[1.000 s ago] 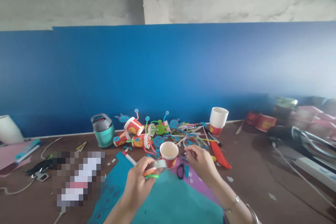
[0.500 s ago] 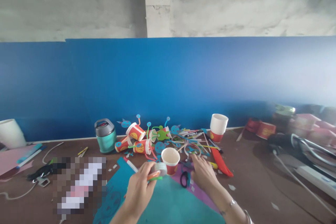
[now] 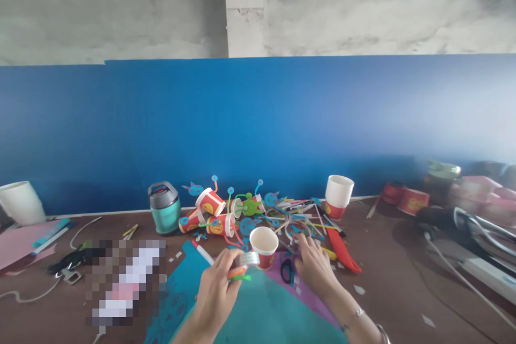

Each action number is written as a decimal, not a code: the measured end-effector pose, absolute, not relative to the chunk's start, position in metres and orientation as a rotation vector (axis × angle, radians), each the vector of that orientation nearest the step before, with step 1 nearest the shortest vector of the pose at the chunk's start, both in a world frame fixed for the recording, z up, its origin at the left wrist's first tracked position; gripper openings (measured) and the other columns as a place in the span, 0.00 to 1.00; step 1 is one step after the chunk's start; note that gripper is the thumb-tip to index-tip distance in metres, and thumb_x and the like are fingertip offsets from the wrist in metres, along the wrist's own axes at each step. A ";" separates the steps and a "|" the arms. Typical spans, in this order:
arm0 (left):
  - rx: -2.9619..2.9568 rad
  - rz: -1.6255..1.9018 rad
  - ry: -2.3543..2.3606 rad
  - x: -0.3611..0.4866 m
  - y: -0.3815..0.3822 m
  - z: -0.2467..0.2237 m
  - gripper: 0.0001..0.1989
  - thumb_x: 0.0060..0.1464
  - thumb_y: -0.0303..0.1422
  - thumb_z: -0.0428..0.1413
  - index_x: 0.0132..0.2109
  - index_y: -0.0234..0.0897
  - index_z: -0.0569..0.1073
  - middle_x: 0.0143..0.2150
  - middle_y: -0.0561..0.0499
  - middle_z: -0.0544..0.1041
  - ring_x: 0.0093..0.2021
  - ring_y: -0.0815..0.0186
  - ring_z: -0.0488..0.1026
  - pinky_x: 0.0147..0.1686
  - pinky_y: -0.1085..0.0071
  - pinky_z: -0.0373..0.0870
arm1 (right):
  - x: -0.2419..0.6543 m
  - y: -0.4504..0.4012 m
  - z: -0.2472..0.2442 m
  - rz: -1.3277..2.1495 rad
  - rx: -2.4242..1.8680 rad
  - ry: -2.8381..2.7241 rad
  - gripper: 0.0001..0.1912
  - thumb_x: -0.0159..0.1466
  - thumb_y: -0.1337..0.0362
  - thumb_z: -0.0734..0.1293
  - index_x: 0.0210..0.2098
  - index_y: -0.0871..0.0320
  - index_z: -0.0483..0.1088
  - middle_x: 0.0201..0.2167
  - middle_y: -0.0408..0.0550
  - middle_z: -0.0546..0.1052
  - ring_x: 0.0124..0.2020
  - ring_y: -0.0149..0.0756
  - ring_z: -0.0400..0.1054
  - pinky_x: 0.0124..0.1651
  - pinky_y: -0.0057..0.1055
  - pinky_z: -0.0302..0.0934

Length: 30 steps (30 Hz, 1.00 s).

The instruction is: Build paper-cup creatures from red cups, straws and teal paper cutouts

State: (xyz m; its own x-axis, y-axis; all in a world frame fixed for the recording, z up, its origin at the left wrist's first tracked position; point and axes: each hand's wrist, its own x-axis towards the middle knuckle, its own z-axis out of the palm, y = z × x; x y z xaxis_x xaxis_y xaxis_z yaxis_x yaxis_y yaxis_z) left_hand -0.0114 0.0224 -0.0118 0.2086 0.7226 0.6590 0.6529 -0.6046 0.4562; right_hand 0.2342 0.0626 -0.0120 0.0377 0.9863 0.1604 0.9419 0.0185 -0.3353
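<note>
Teal paper (image 3: 274, 314) covers the near middle of the brown table (image 3: 395, 285), and both bare hands work above it, well apart from each other. Pinched in the left hand (image 3: 217, 287) is a roll of tape (image 3: 247, 258), with an orange stick (image 3: 237, 272) and a green stick (image 3: 245, 278) beneath it (straws, perhaps). One paper cup (image 3: 264, 246), red below and white at the rim, stands upright between the hands, just beyond the tape, its mouth facing up. The right hand (image 3: 315, 264) reaches down, fingers bent, beside the dark handles of the scissors (image 3: 282, 271), over purple paper (image 3: 308, 300); I cannot tell whether its fingertips grip anything.

Behind the cup lies a jumble of straws (image 3: 318, 220) and pens. Left of that, decorated cups (image 3: 220, 224) with straw limbs rest on their sides, near a turquoise flask (image 3: 166, 217). A red-tipped marker (image 3: 203, 253) lies slanted just past the left hand. To the right, two cups (image 3: 339, 193) stand stacked near a flat red strip (image 3: 342, 250). Behind everything rises a blue panel (image 3: 258, 129).
</note>
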 end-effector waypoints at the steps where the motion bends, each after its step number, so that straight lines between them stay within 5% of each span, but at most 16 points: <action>1: 2.363 1.394 1.327 -0.011 0.022 -0.012 0.08 0.59 0.30 0.49 0.46 0.40 0.67 0.35 0.50 0.76 0.33 0.66 0.75 0.33 0.75 0.70 | 0.234 0.063 -0.012 0.151 -1.948 -1.912 0.25 0.54 0.75 0.59 0.51 0.61 0.66 0.50 0.60 0.71 0.52 0.54 0.62 0.49 0.46 0.54; 5: 2.205 1.452 1.247 -0.008 0.019 -0.012 0.08 0.60 0.32 0.47 0.45 0.38 0.68 0.32 0.50 0.77 0.29 0.67 0.75 0.29 0.76 0.69 | 0.223 0.055 -0.002 0.460 -1.456 -1.797 0.12 0.62 0.67 0.58 0.39 0.58 0.71 0.39 0.53 0.74 0.42 0.44 0.66 0.45 0.39 0.58; 7: 2.103 1.426 1.254 -0.005 0.017 -0.011 0.09 0.61 0.32 0.46 0.45 0.37 0.69 0.33 0.50 0.78 0.28 0.67 0.74 0.29 0.76 0.69 | 0.213 0.045 0.005 0.867 -1.123 -1.816 0.15 0.65 0.56 0.59 0.42 0.58 0.71 0.35 0.50 0.74 0.35 0.39 0.66 0.38 0.33 0.60; 10: 2.034 1.382 1.285 -0.002 0.015 -0.011 0.11 0.60 0.31 0.47 0.46 0.37 0.70 0.38 0.48 0.79 0.32 0.66 0.75 0.32 0.75 0.71 | 0.193 0.026 0.010 1.011 -0.809 -1.850 0.23 0.57 0.48 0.69 0.46 0.56 0.70 0.36 0.46 0.71 0.34 0.35 0.63 0.35 0.29 0.59; 14: 2.172 1.319 1.292 -0.002 0.015 -0.013 0.13 0.56 0.29 0.49 0.46 0.38 0.73 0.41 0.45 0.80 0.39 0.60 0.77 0.38 0.70 0.73 | 0.175 0.014 0.008 0.905 -0.841 -1.829 0.12 0.63 0.54 0.65 0.37 0.56 0.72 0.36 0.46 0.69 0.35 0.33 0.62 0.35 0.27 0.57; 20: 2.260 1.202 1.170 -0.005 0.009 -0.008 0.26 0.55 0.29 0.51 0.61 0.40 0.62 0.39 0.47 0.79 0.34 0.63 0.76 0.36 0.69 0.74 | 0.180 0.016 0.005 0.784 -0.823 -1.924 0.08 0.64 0.69 0.61 0.42 0.56 0.69 0.39 0.47 0.72 0.36 0.34 0.64 0.39 0.28 0.59; 25: 2.106 1.169 1.092 -0.001 0.007 -0.001 0.10 0.58 0.34 0.51 0.46 0.39 0.70 0.29 0.51 0.74 0.26 0.69 0.69 0.25 0.77 0.66 | 0.182 0.018 0.003 0.775 -0.809 -1.862 0.09 0.63 0.69 0.62 0.42 0.56 0.70 0.36 0.47 0.73 0.35 0.34 0.66 0.39 0.28 0.61; 30: 1.919 1.183 1.034 0.002 0.004 0.007 0.07 0.59 0.36 0.50 0.40 0.37 0.67 0.24 0.57 0.64 0.22 0.73 0.58 0.20 0.79 0.55 | 0.180 0.022 0.001 0.868 -0.863 -1.667 0.07 0.61 0.65 0.66 0.40 0.56 0.72 0.35 0.46 0.75 0.32 0.32 0.67 0.35 0.25 0.62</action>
State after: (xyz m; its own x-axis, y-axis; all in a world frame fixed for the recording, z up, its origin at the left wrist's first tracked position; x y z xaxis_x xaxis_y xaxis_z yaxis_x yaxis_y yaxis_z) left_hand 0.0021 0.0041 0.0065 0.2821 0.8701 0.4041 0.2843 -0.4781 0.8310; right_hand 0.1805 0.0225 0.0010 -0.2195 0.8659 0.4494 0.1280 0.4822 -0.8666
